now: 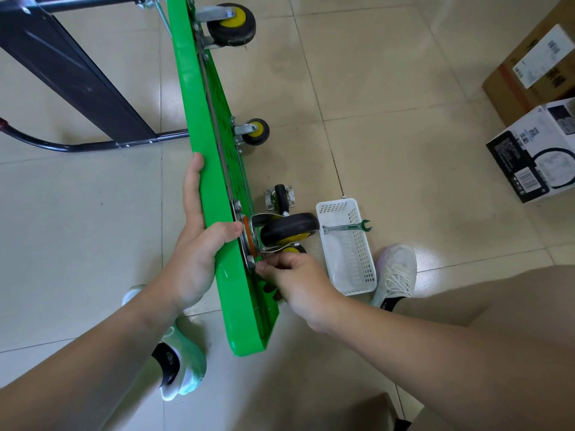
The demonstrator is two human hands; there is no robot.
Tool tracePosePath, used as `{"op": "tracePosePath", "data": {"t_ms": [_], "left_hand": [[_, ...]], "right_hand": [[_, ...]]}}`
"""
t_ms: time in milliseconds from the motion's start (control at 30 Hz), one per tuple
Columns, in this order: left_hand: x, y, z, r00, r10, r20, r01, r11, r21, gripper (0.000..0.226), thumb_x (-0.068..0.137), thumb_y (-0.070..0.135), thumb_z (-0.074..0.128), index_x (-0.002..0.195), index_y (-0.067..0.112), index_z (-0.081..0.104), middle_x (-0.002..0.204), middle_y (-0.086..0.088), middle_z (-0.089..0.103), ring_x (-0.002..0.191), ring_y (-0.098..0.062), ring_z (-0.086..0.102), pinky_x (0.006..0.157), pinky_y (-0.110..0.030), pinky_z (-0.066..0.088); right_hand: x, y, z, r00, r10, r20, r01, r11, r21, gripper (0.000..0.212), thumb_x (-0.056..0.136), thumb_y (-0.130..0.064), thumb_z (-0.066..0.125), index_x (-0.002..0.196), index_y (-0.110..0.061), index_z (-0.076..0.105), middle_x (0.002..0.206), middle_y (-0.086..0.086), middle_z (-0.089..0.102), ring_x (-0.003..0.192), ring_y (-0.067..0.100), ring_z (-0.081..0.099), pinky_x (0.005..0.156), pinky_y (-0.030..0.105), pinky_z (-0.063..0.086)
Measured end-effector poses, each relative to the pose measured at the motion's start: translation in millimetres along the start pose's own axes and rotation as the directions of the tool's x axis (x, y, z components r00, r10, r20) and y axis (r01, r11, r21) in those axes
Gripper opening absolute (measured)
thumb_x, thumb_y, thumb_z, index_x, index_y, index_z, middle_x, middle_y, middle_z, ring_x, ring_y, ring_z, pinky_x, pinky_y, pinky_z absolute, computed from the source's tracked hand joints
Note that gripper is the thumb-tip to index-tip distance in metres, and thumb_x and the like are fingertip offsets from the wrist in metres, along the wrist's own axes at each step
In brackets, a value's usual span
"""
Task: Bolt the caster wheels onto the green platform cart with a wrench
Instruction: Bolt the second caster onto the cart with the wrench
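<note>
Two black-and-yellow caster wheels [231, 24] already sit bolted at the far end of the green plastic platform cart [199, 88], which stands tipped on its long edge on the beige tiled floor [389, 104]. A third black caster [289, 230] has its steel plate against the cart's underside at the near end. My left hand [199, 244] is clamped on the cart's rim, thumb pressed beside that plate, while my right hand [298, 281] pinches a silver nut [250, 262] at the plate's lower corner, hand-threading it, I judge. The fourth, loose caster [279, 196] lies on the floor just beside. A silver open-ended wrench [345, 227] rests across the white perforated basket [357, 275], untouched, so tightening remains; roughly half is done. At the floor's right edge, a brown cardboard box [529, 73] and a black-and-white carton [535, 157] carry barcoded labels I cannot read.
</note>
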State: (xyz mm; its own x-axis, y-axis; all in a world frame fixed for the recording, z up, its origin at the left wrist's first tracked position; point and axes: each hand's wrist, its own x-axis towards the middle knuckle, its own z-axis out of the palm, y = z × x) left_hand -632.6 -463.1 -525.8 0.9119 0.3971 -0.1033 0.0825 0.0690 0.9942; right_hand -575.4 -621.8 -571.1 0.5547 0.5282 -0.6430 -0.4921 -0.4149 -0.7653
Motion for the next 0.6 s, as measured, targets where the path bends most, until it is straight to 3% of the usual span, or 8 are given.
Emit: {"op": "tracePosePath", "data": {"t_ms": [100,200,333,433,600], "left_hand": [[-0.7,-0.3,0.3,1.0,0.011,-0.002,-0.011,1.0,-0.01,0.099,0.073,0.027,0.063,0.155,0.058,0.018,0.151,0.018,0.049,0.13,-0.02,0.054,0.106,-0.05,0.048],[0.4,1.6,0.6,1.0,0.01,0.003,-0.01,1.0,-0.028,0.096,0.072,0.027,0.064,0.149,0.065,0.022,0.152,0.019,0.047,0.13,-0.018,0.055,0.108,-0.05,0.047],[-0.4,5.0,0.7,1.0,-0.011,0.018,0.011,1.0,-0.023,0.096,0.071,0.028,0.065,0.147,0.069,0.023,0.151,0.019,0.048,0.131,-0.017,0.053,0.112,-0.056,0.043],[-0.2,5.7,-0.4,1.0,-0.003,0.021,0.004,0.999,-0.041,0.097,0.071,0.028,0.065,0.149,0.067,0.021,0.16,0.013,0.038,0.14,-0.019,0.048,0.115,-0.052,0.04],[-2.0,3.6,0.0,1.0,-0.003,0.012,0.004,0.996,-0.088,0.104,0.07,0.022,0.068,0.155,0.056,0.019,0.155,0.02,0.046,0.138,-0.023,0.052,0.111,-0.059,0.045]], "right_hand": [[-0.4,0.4,-20.0,0.989,0.13,0.075,-0.121,0.986,-0.114,0.005,0.09,-0.019,0.07,0.091,-0.024,0.074,0.087,-0.004,0.072,0.076,0.014,0.063,0.065,0.028,0.047],[0.0,10.1,-56.7,0.967,0.254,0.005,-0.245,0.938,-0.246,0.016,0.091,-0.016,0.067,0.105,-0.018,0.072,0.086,0.002,0.07,0.07,0.015,0.062,0.057,0.023,0.049],[14.8,28.5,-105.9,0.912,0.36,-0.195,-0.382,0.92,-0.088,0.013,0.093,-0.014,0.065,0.104,-0.007,0.067,0.082,0.007,0.062,0.054,0.014,0.056,0.048,0.021,0.038],[49.8,41.8,-131.4,0.881,0.347,-0.322,-0.38,0.924,-0.043,0.011,0.096,-0.014,0.061,0.103,-0.007,0.063,0.086,0.008,0.062,0.06,0.016,0.053,0.05,0.024,0.04],[118.3,69.8,-150.6,0.787,0.444,-0.428,-0.387,0.896,0.218,0.011,0.098,-0.016,0.059,0.103,-0.006,0.06,0.085,0.007,0.058,0.062,0.016,0.051,0.052,0.025,0.042]]}}
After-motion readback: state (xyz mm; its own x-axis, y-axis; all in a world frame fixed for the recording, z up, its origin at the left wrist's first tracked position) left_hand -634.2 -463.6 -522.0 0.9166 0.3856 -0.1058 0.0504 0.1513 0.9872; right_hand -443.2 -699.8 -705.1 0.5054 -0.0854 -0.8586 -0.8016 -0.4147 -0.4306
